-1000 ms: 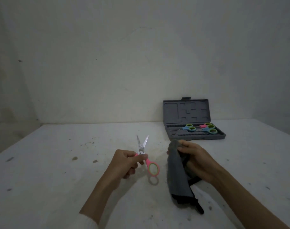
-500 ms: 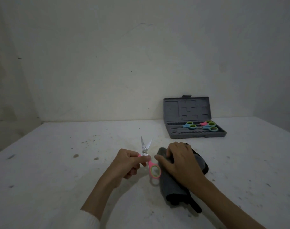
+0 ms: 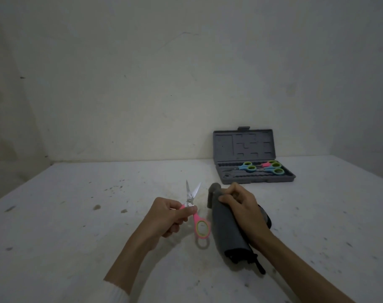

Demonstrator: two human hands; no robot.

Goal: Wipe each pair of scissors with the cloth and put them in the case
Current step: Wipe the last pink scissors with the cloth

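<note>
Bare wall, speckled white table (image 3: 66, 215). My left hand (image 3: 164, 217) pinches the pink scissors (image 3: 194, 212) at the pivot, blades parted above my fingertips: light, stiff, sharp. My right hand (image 3: 244, 212) grips the soft grey cloth (image 3: 228, 230). Open case (image 3: 255, 173) lies beyond.

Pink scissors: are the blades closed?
No, the pink scissors held by the left hand have their blades spread in a V.
</note>
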